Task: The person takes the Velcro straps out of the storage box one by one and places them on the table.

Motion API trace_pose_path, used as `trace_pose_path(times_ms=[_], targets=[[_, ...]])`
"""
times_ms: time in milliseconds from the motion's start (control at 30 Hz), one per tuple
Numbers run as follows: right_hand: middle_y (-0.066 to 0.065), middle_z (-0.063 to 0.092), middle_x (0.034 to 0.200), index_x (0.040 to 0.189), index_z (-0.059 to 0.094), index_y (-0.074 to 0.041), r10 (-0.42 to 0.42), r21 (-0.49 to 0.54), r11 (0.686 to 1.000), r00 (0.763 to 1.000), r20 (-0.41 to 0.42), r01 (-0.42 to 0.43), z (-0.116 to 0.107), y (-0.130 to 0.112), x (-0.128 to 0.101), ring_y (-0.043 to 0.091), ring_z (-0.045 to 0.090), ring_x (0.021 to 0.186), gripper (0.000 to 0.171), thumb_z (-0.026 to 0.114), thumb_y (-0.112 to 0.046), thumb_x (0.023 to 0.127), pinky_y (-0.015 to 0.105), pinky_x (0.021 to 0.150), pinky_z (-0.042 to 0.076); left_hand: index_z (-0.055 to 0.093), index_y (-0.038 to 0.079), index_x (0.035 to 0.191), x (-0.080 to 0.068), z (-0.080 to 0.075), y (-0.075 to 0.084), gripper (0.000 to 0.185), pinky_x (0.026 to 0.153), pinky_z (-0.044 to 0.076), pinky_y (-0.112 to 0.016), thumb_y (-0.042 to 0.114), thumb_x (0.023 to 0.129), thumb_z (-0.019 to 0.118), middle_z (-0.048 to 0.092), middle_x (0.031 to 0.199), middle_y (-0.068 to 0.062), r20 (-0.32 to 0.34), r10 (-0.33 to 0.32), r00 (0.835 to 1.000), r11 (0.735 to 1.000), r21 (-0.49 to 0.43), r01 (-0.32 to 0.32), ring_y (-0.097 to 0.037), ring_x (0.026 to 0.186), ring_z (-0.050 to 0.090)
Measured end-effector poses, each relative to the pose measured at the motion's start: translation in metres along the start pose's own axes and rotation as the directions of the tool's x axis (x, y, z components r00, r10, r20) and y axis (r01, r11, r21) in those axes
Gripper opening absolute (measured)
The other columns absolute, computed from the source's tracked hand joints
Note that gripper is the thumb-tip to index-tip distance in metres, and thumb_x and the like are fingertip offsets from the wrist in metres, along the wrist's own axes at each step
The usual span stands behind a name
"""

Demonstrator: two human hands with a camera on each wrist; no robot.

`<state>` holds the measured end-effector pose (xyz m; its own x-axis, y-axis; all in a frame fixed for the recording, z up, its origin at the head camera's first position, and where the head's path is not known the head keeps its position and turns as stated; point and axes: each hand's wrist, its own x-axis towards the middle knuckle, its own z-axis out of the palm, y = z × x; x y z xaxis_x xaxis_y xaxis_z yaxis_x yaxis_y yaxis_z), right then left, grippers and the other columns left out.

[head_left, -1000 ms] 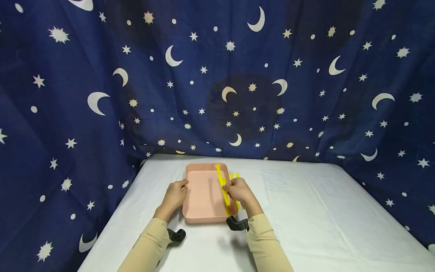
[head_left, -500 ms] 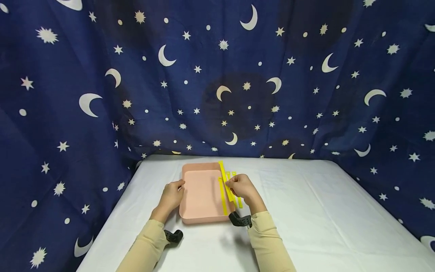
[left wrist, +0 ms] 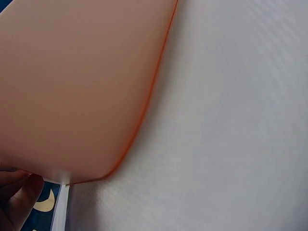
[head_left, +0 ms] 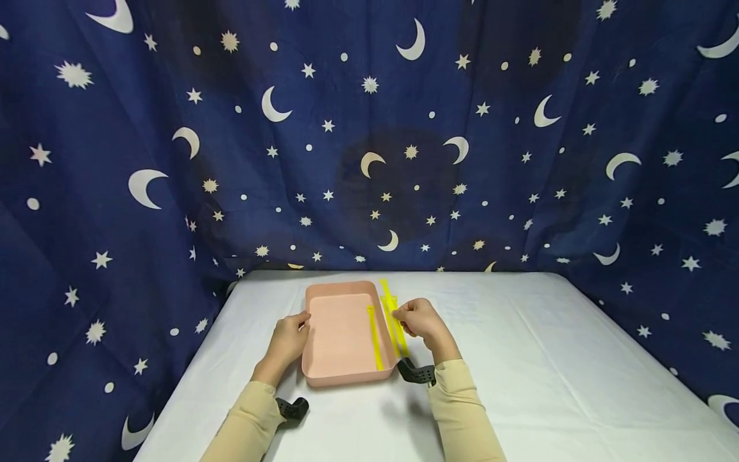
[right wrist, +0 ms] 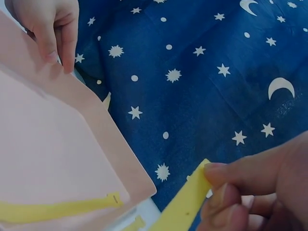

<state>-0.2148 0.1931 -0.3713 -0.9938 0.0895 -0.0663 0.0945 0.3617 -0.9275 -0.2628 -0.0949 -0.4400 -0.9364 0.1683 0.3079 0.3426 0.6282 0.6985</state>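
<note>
My left hand pinches the left rim of a shallow pink tray on the white table. In the right wrist view, thumb and fingers of that left hand straddle the rim. Between thumb and fingertips my right hand pinches a flat yellow strip, just outside the tray's right side. One yellow strip with a wider, slotted end lies inside the tray along its right wall. Other yellow strip material lies on the table beneath the held one, partly hidden, so its number is unclear.
White cloth covers the table, which extends to the right of the tray. A dark blue curtain with moons and stars hangs behind and at both sides. Black camera mounts sit on the left wrist and right wrist.
My right hand has carried the pinched strip rightward, from over the tray to outside its right wall. The strip inside the tray is now uncovered. My left hand keeps hold of the rim.
</note>
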Motion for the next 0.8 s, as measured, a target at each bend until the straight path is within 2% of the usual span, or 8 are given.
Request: trace_pose_path(times_ms=[400,600,800], targets=[[-0.001,0.041,0.054,0.072,0.058,0.0,0.057,-0.037,0.998,0.998,0.008,-0.057,-0.006,0.016,0.004,0.01,0.032,0.048,0.027,0.059,-0.009,0.097,0.023,0.051,0.029,0.063,-0.009,0.126,-0.003,0.005,-0.007,0.032,0.101,0.052,-0.047,-0.002,0.095,0.056,0.059,0.135,-0.027,0.006,0.015,1.0,1.0,0.017,-0.015,-0.043,0.124,0.06],[-0.002,0.041,0.052,0.066,0.057,-0.005,0.079,-0.043,0.996,0.997,0.012,-0.078,-0.01,0.025,0.008,0.009,0.031,0.046,0.031,0.06,-0.009,0.097,0.024,0.05,0.03,0.064,-0.009,0.126,0.0,0.003,-0.004,0.032,0.102,0.052,-0.047,-0.002,0.095,0.057,0.059,0.135,-0.026,0.001,0.02,1.0,1.0,0.016,-0.02,-0.042,0.123,0.061],[-0.002,0.042,0.052,0.078,0.062,0.005,0.103,-0.055,0.993,0.995,-0.013,-0.104,-0.011,0.036,0.014,0.009,0.033,0.047,0.024,0.061,-0.009,0.096,0.023,0.05,0.03,0.064,-0.009,0.125,0.002,0.001,-0.002,0.032,0.102,0.052,-0.047,-0.003,0.094,0.057,0.06,0.135,-0.026,0.0,0.02,1.0,1.0,0.018,-0.02,-0.041,0.123,0.061]])
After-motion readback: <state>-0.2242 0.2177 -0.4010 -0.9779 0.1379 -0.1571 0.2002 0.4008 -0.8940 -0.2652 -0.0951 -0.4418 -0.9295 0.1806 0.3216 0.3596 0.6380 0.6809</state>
